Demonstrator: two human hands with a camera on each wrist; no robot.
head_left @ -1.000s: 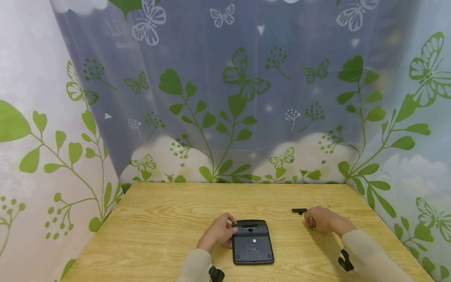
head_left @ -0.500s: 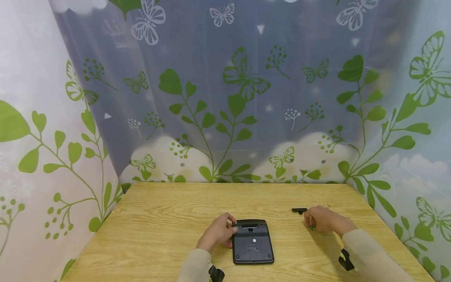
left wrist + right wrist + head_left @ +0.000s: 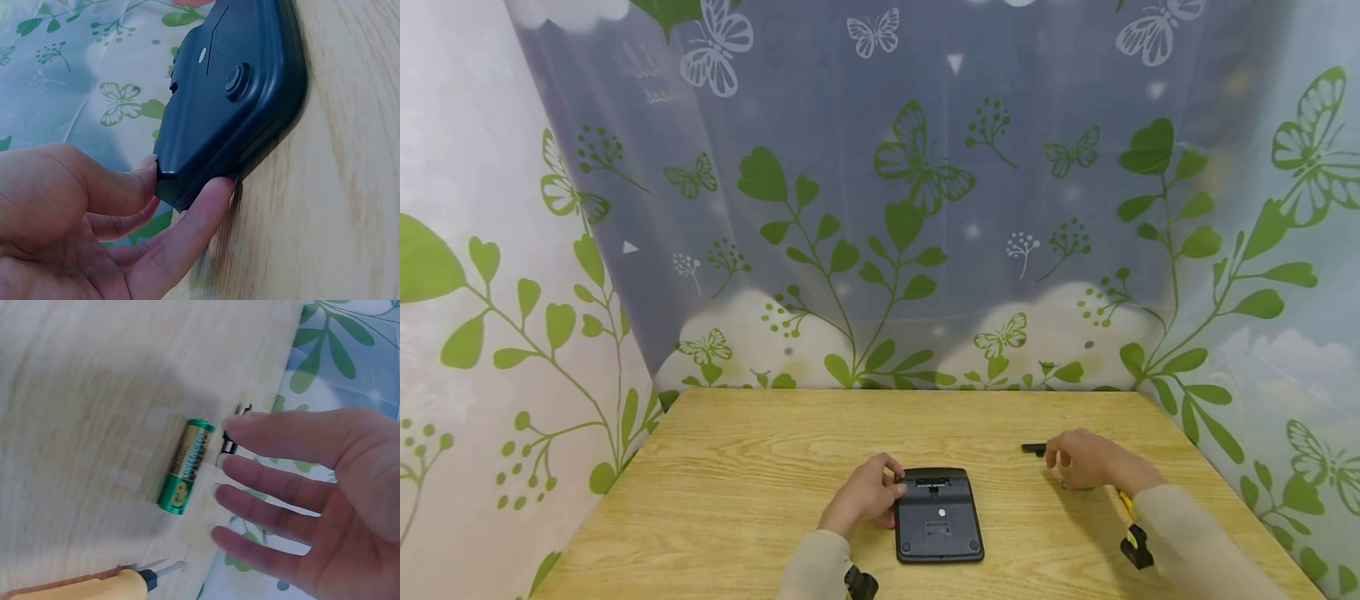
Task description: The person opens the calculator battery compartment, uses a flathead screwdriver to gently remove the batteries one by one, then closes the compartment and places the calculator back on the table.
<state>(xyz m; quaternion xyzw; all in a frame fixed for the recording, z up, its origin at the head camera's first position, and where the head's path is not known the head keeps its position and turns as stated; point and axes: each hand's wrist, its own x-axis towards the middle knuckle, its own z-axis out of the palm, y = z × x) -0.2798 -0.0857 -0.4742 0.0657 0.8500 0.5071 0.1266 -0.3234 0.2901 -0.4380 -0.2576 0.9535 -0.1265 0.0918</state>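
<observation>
A black calculator (image 3: 938, 527) lies on the table with its back up and its battery slot uncovered near the far edge. My left hand (image 3: 867, 493) pinches its far left corner, thumb on one edge and a finger along the side in the left wrist view (image 3: 119, 219). My right hand (image 3: 1086, 460) hovers, fingers spread and loosely bent, holding nothing. Beside those fingers, a green and gold AA battery (image 3: 186, 465) lies on the table, apart from them. The black battery cover (image 3: 1032, 448) sits just left of the right hand, partly behind the fingers in the right wrist view.
A yellow-handled screwdriver (image 3: 94, 587) lies on the wooden table (image 3: 760, 450) near the right wrist, mostly under the forearm in the head view. Patterned curtains (image 3: 865, 250) stand behind the table and at both sides.
My right hand has lifted slightly and its fingers have spread away from the battery on the table. More of the screwdriver shows. The left hand and calculator stay still.
</observation>
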